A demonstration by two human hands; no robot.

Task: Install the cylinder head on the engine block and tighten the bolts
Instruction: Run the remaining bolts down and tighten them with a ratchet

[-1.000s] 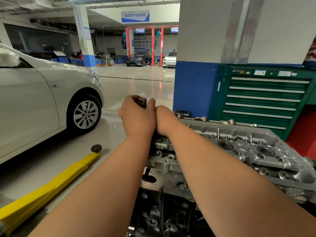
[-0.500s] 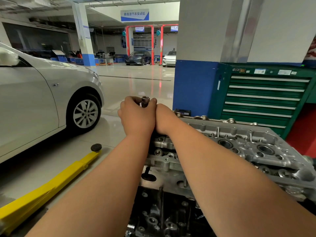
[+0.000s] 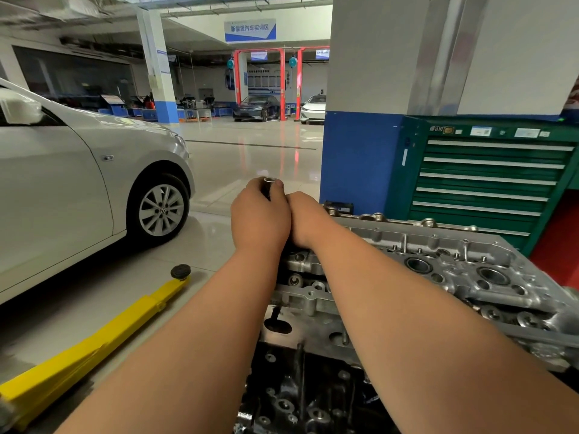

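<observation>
The aluminium cylinder head lies on top of the dark engine block in the lower right. At its far left corner my left hand grips a dark tool handle whose round metal end sticks up above my thumb. My right hand is pressed against the left one with its fingers curled over the far side; what they hold is hidden. The tool's lower part and any bolt under it are covered by my hands.
A silver car stands to the left with a yellow lift arm on the floor beside it. A green drawer tool cabinet and a blue-and-white pillar stand behind the engine. Open glossy floor stretches ahead.
Both hands stay clasped at the same corner. The handle's metal end has shifted slightly within my left hand's grip; the hands sank a little.
</observation>
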